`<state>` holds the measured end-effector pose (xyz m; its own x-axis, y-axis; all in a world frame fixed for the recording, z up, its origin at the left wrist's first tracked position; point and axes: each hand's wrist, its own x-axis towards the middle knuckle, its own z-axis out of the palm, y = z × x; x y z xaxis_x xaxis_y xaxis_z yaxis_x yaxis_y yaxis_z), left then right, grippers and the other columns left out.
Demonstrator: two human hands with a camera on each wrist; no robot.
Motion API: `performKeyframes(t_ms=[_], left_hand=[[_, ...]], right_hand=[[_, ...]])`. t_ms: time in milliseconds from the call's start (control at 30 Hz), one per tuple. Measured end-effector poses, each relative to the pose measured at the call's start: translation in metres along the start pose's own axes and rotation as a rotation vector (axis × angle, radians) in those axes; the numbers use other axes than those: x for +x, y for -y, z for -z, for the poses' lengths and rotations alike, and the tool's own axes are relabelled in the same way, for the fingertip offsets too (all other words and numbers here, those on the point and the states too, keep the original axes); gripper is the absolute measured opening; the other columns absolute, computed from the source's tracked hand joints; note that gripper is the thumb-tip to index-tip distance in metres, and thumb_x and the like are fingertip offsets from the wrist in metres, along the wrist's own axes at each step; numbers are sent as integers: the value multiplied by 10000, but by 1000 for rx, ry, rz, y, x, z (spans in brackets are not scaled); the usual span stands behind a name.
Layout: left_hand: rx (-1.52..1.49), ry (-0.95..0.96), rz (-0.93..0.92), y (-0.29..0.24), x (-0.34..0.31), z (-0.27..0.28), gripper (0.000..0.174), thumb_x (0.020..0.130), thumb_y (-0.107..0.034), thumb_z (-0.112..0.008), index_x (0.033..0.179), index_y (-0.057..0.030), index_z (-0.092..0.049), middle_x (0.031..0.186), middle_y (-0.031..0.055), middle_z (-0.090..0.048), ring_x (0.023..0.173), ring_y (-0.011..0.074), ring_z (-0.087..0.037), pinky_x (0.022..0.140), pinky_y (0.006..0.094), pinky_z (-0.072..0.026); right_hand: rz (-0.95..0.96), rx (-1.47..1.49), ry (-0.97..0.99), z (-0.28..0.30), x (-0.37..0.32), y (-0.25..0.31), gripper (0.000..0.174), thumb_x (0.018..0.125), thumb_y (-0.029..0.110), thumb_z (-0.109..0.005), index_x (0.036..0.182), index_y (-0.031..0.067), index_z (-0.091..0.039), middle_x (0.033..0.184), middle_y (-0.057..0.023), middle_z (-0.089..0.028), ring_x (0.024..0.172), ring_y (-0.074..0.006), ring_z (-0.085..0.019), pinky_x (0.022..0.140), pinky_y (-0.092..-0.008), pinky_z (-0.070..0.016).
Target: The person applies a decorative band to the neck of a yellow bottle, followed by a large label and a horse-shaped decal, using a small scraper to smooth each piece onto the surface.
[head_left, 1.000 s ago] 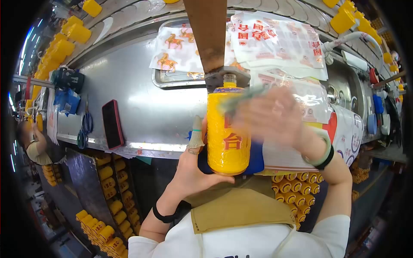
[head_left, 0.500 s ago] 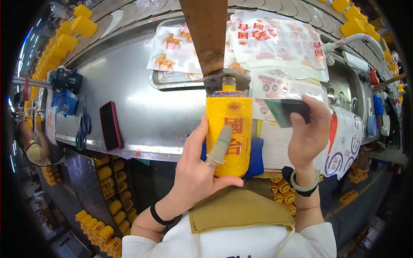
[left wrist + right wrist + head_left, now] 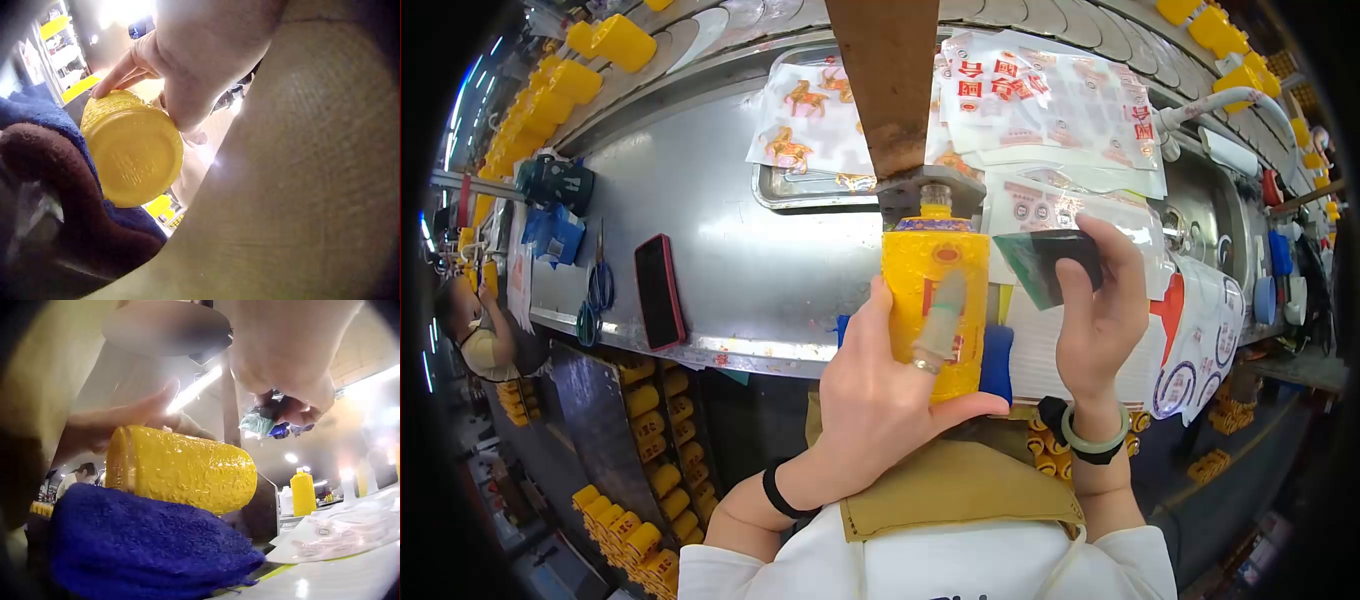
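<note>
A yellow bottle (image 3: 908, 262) with red characters lies on a blue cloth (image 3: 997, 362), its clear neck (image 3: 936, 194) at a metal bracket below a wooden post. My left hand (image 3: 875, 392) rests over the bottle's lower half. Its index finger, in a pale finger cot (image 3: 945, 318), is stretched across the lettering and blurred; the thumb extends past the base. The left wrist view shows the round base (image 3: 134, 159). To the right of the bottle, my right hand (image 3: 1105, 325) pinches a dark scraper (image 3: 1052, 262) with a green edge, held apart from the bottle.
Printed sheets with red characters (image 3: 1050, 105) cover the back right. Sheets with golden animal figures (image 3: 800, 125) lie on a metal tray. A phone (image 3: 660, 292) and scissors (image 3: 600, 280) are at left on the metal table. Yellow bottles (image 3: 550, 95) line the back. Another person (image 3: 490, 330) is at far left.
The right hand, blurred over the bottle one second ago, has drawn back right with the scraper. My left hand has come from the bottle's side onto its front, its index finger sliding right over the lettering.
</note>
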<state>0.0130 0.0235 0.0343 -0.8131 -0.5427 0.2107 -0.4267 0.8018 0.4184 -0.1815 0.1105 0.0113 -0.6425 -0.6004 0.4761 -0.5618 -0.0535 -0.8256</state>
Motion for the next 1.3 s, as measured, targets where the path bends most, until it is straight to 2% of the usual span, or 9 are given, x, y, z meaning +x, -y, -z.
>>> performKeyframes(t_ms=[167,333,367,433,467,600,700,933,1300], left_hand=[[-47,-117,-22,9,-10,-8,922,705,-664,-805,1311,12,-644,1311,375,-524,1008,435,-660,780,409,-600],[-379,-145,18,30,-22,-10,592,918,-294,-767,1370,43,-585,1418,264,-518,1160,362,-637,978,425,-537],[-382,-141,26,32,-24,-14,592,918,-294,-767,1370,43,-585,1418,264,-518,1160,362,-637,978,425,-537],[-1023,-173,298,36,-26,-24,504,978,-88,-619,1455,29,-503,1517,201,-448,1305,302,-554,1097,418,-449],[-1127,-124,308,38,-28,-28,584,1010,-29,-543,1561,-4,-352,1577,163,-380,1398,255,-459,1154,393,-384],[-1515,-41,458,19,-9,-19,730,1006,9,-566,1622,-23,-174,1591,133,-367,1441,226,-409,1180,385,-345],[-1519,-15,431,19,-6,-18,773,983,21,-611,1619,-15,-173,1589,142,-368,1435,233,-417,1181,385,-347],[-1493,20,462,22,-7,-18,844,952,12,-664,1620,-9,-148,1588,159,-361,1437,246,-416,1184,396,-348],[-1450,19,424,23,-7,-18,857,936,10,-689,1609,7,-158,1584,168,-356,1451,260,-404,1196,411,-338]], right_hand=[[78,-82,139,-5,21,18,337,848,-49,-726,1177,11,-681,1011,-103,-698,901,-220,-669,782,-315,-520],[296,-182,351,-24,41,22,328,820,-18,-730,1138,51,-693,977,-140,-691,890,-339,-662,755,-411,-528],[278,-171,286,-26,49,20,307,826,-28,-720,1123,44,-686,984,-139,-690,884,-338,-660,758,-409,-528],[224,-189,132,-26,55,14,275,851,-48,-694,1112,40,-681,983,-143,-687,869,-317,-664,760,-390,-535],[144,-140,114,-25,53,17,254,940,-49,-616,1178,34,-644,1022,-92,-680,871,-196,-651,778,-312,-523],[-280,269,311,-18,31,17,264,1054,-2,-449,1291,28,-562,1112,14,-597,915,-38,-507,806,-199,-438],[-562,416,447,-10,12,20,343,1014,72,-572,1354,52,-528,941,28,-501,810,-29,-436,701,-181,-367],[-654,356,468,-18,-28,24,920,825,128,-844,1571,76,-308,876,43,-426,713,-40,-400,640,-187,-342],[-632,358,493,-17,-26,23,947,825,159,-851,1582,58,-290,887,37,-441,756,-49,-419,651,-196,-356]])
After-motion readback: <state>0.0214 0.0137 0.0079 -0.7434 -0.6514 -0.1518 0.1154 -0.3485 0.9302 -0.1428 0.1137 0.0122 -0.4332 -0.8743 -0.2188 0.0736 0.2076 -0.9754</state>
